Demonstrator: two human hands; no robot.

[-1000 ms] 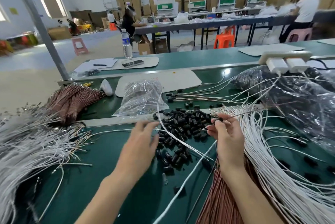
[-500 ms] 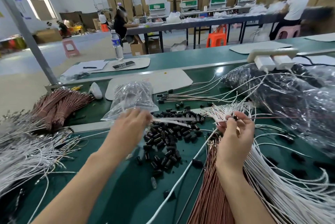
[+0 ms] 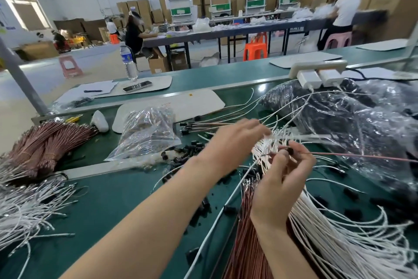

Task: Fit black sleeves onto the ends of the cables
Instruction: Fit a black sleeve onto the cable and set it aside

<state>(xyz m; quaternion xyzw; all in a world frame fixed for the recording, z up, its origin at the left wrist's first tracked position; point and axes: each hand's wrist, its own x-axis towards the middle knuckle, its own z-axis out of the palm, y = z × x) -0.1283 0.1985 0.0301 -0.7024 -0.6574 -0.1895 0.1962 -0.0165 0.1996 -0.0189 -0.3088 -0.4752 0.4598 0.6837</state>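
Your right hand (image 3: 285, 179) grip pinches sleeve (image 3: 289, 149) on brown cable (image 3: 362, 156): hold cable taut, push sleeve straight toward 3 o'clock. Left hand (image 3: 237, 140) at white cables (image 3: 328, 233), 11 o'clock; grip blurred, cannot tell.

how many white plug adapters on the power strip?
2. Side by side on the near face of the white power strip, far right of the bench: left adapter, right adapter. The strip's far face is hidden; more could sit there.
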